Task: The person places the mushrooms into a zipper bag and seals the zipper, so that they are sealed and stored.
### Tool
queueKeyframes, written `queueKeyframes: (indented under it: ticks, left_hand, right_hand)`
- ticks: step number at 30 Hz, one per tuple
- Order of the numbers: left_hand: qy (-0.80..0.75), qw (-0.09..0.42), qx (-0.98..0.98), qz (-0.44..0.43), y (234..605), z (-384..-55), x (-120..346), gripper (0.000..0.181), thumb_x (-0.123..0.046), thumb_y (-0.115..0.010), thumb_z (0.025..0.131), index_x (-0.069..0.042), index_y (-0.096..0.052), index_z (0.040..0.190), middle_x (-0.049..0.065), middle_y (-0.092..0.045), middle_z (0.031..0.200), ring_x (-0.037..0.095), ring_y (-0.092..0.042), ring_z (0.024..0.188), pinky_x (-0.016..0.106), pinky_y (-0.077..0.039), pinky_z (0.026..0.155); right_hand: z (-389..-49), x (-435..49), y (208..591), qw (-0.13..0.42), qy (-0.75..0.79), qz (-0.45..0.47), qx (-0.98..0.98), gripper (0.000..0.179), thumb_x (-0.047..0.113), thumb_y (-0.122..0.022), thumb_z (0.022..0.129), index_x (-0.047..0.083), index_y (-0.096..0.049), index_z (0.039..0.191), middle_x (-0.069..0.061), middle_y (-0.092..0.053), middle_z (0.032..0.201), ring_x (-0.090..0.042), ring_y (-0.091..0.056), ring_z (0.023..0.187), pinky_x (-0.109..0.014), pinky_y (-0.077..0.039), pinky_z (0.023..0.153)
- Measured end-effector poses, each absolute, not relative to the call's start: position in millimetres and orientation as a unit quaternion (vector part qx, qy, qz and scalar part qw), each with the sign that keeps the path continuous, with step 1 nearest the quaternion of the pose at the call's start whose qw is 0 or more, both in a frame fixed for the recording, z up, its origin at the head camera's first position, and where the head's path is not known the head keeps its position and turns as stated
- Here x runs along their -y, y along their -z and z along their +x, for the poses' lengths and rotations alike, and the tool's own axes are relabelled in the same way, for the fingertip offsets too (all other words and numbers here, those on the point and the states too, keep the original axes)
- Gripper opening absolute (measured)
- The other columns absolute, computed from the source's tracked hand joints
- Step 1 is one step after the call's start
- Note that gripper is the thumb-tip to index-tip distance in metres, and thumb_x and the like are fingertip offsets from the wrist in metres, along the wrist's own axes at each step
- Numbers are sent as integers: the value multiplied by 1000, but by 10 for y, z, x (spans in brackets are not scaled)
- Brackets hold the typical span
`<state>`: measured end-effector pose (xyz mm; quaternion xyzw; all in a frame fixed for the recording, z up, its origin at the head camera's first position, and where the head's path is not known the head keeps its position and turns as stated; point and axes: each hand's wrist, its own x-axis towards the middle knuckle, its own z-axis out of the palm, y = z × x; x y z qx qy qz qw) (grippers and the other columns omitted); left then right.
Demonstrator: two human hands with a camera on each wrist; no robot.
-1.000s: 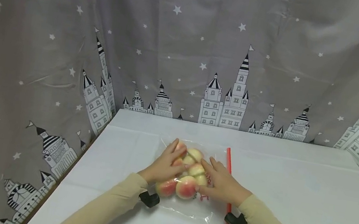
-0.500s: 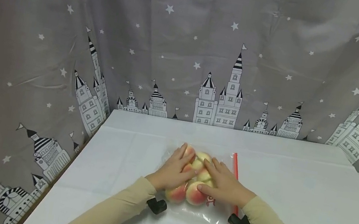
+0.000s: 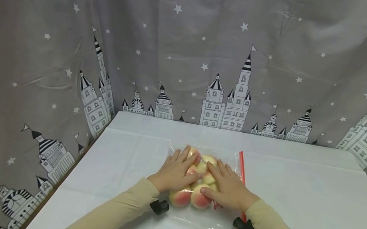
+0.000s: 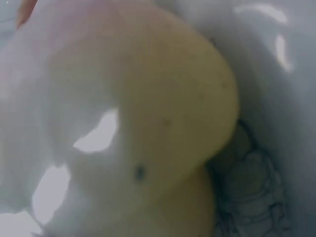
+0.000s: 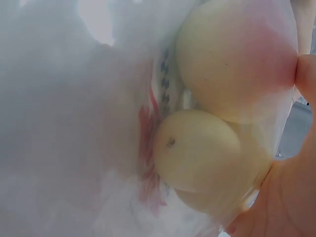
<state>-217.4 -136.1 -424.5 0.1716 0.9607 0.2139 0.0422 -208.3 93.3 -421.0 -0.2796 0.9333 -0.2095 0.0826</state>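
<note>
A clear plastic bag (image 3: 195,218) lies flat on the table in the head view, with a red closure strip (image 3: 242,167) along its right edge. Several peach-like fruits, yellow with red blush, are inside; one blushed fruit (image 3: 200,201) sits at the near side. My left hand (image 3: 173,173) rests on the bag's left part, fingers extended over the fruits. From the right, my right hand (image 3: 231,189) rests on the fruits with its fingers stretched out. Through glossy film, the left wrist view shows a yellow fruit (image 4: 187,98) close up. Fruits (image 5: 197,148) press against film beside my right hand (image 5: 291,192).
The bag lies on a white-covered table (image 3: 302,191). Behind and to the left hangs a grey curtain (image 3: 180,49) with castles and stars. Each wrist carries a black camera mount, such as the left mount (image 3: 159,207). Red print (image 5: 148,153) marks the bag.
The bag and its fruits have shifted slightly to the right on the table. My left hand has moved right with them, nearer my right hand. Both hands stay on the bag.
</note>
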Motion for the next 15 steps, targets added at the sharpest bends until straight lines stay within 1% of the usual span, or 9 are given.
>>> queueKeyframes:
  ticks: [5,9,12,15]
  left_hand:
    - [-230,37,-955,183,4256,-2206,1345,74,-55,-40,101,-16,-26,162,20,-10,171,53,-14,154,68,-15,123]
    - [-250,31,-950,185,4242,-2208,1357,70,-52,-38,103,-14,-29,161,23,-14,169,53,-14,154,66,-15,124]
    - [-256,26,-948,185,4222,-2210,1408,68,-50,-37,104,-11,-31,160,26,-15,168,54,-13,154,67,-15,123]
    - [-251,15,-951,179,4214,-2222,1521,68,-49,-38,105,-7,-34,158,28,-18,167,55,-15,153,70,-17,121]
  right_hand:
    - [-2099,-959,4210,84,221,-276,-932,86,58,-56,95,11,-28,161,-29,-17,167,-60,-19,150,-74,-21,117]
    - [-2127,-984,4238,79,237,-273,-929,88,59,-59,94,12,-28,161,-30,-18,166,-58,-21,150,-72,-23,118]
    - [-2138,-1022,4248,70,254,-272,-925,89,58,-60,94,11,-26,162,-31,-19,166,-55,-23,151,-71,-25,117]
    - [-2129,-1101,4241,63,271,-261,-924,87,55,-60,95,11,-25,162,-31,-21,165,-54,-23,152,-72,-26,116]
